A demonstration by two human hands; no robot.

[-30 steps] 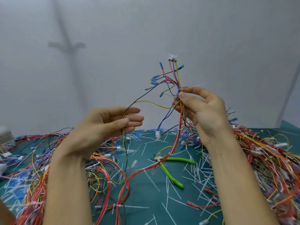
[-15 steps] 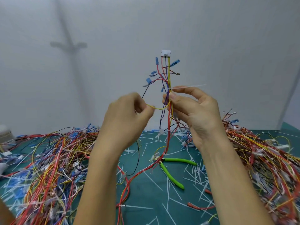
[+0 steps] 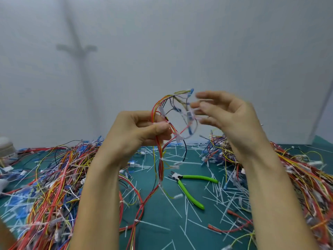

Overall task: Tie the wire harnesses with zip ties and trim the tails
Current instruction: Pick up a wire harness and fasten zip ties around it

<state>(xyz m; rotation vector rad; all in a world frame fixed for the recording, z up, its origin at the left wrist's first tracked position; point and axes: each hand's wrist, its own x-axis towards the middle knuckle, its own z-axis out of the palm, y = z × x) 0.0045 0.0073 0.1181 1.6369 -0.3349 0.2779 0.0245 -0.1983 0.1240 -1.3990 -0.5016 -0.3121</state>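
Red harness [image 3: 161,159] is now pinched by the left hand [image 3: 137,134]; the blurred right hand [image 3: 232,120] has released it, fingers spread.

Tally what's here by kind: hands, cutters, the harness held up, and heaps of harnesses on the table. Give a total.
Hands: 2, left hand and right hand
Cutters: 1, green handles, lying on the table
Harness held up: 1, gripped by the left hand
Heaps of harnesses: 2, left heap and right heap
Total: 6
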